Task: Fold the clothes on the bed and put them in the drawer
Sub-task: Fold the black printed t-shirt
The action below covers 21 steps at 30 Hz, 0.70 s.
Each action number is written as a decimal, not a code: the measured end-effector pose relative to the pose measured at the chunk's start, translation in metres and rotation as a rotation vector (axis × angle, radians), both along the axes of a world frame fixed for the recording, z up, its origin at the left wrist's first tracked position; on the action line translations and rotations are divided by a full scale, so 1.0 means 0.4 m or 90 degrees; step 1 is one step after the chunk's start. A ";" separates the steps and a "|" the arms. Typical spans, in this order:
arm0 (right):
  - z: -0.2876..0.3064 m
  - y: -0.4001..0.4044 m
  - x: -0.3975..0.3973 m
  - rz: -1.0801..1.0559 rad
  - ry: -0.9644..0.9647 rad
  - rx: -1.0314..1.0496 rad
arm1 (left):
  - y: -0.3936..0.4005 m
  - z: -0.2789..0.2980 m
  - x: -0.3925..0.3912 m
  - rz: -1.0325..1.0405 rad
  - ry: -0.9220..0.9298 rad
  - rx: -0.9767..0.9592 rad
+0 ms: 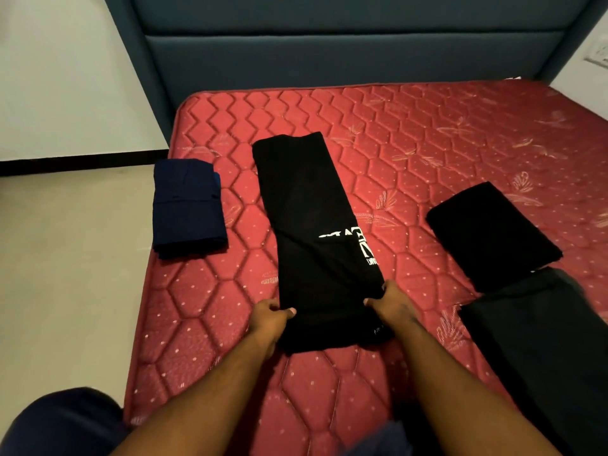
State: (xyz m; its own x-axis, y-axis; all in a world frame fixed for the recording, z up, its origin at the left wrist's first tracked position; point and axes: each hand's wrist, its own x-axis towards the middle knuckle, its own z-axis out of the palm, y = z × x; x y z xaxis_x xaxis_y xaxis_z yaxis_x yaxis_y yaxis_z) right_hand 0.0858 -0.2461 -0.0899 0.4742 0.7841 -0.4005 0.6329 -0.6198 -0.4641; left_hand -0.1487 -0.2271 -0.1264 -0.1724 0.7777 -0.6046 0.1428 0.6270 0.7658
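A black garment with a white print lies as a long narrow strip down the middle of the red mattress. My left hand grips its near left edge and my right hand grips its near right edge. A folded navy garment rests at the mattress's left edge. On the right lie a folded black garment and, nearer, a dark grey garment spread flat. No drawer is in view.
A dark blue padded headboard stands behind the mattress. Pale floor and a white wall with a black skirting lie to the left. A wall socket sits at the far right.
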 end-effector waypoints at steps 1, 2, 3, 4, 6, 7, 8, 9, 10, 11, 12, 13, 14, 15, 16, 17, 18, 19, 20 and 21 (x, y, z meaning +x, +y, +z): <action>-0.004 -0.008 0.007 0.001 -0.053 -0.004 | 0.002 0.007 -0.002 0.005 -0.023 -0.025; -0.007 -0.019 0.011 -0.004 -0.096 -0.007 | 0.003 0.006 -0.004 0.006 -0.039 -0.043; -0.013 -0.031 0.016 -0.011 -0.109 -0.008 | 0.002 0.008 -0.005 0.000 -0.047 -0.044; -0.012 -0.042 0.020 -0.020 -0.093 -0.018 | -0.001 0.011 0.000 -0.007 -0.046 -0.033; -0.010 -0.061 0.022 -0.026 0.000 -0.042 | -0.015 0.018 0.014 -0.014 -0.041 0.012; -0.003 -0.065 0.017 -0.030 0.065 -0.056 | -0.024 0.020 0.018 -0.015 -0.037 0.031; 0.007 -0.074 0.009 -0.041 0.122 -0.065 | -0.038 0.023 0.015 -0.013 -0.038 0.044; 0.012 -0.079 0.000 -0.049 0.165 -0.069 | -0.047 0.018 0.005 -0.005 -0.030 0.057; 0.019 -0.084 -0.012 -0.055 0.198 -0.072 | -0.058 0.016 -0.011 0.003 -0.008 0.068; 0.023 -0.094 -0.026 -0.056 0.228 -0.067 | -0.073 0.011 -0.035 0.005 0.035 0.083; 0.028 -0.103 -0.043 -0.061 0.264 -0.054 | -0.087 0.005 -0.060 -0.007 0.076 0.106; 0.028 -0.119 -0.064 -0.069 0.302 -0.035 | -0.107 -0.004 -0.090 -0.029 0.094 0.139; 0.028 -0.131 -0.082 -0.079 0.330 -0.018 | -0.123 -0.006 -0.116 -0.062 0.095 0.186; 0.030 -0.147 -0.102 -0.089 0.346 -0.009 | -0.136 -0.014 -0.143 -0.110 0.096 0.235; 0.029 -0.170 -0.121 -0.103 0.353 -0.008 | -0.153 -0.015 -0.174 -0.177 0.100 0.283; 0.027 -0.185 -0.131 -0.114 0.353 -0.010 | -0.155 -0.017 -0.202 -0.254 0.103 0.322; 0.015 -0.207 -0.141 -0.121 0.349 -0.020 | -0.165 -0.018 -0.236 -0.344 0.095 0.341; 0.007 -0.221 -0.144 -0.113 0.333 -0.025 | -0.165 -0.020 -0.268 -0.431 0.087 0.349; -0.001 -0.233 -0.144 -0.084 0.295 -0.025 | -0.168 -0.016 -0.296 -0.513 0.087 0.348; -0.006 -0.241 -0.142 -0.034 0.231 -0.025 | -0.168 -0.021 -0.326 -0.586 0.112 0.357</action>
State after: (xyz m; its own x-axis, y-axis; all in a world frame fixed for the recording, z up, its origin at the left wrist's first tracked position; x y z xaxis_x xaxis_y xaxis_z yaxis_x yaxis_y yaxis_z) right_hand 0.0291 -0.3426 -0.0923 0.3351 0.7429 -0.5795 0.3976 -0.6691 -0.6279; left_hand -0.2793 -0.2942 -0.1347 0.5676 0.8100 -0.1476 0.5141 -0.2086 0.8320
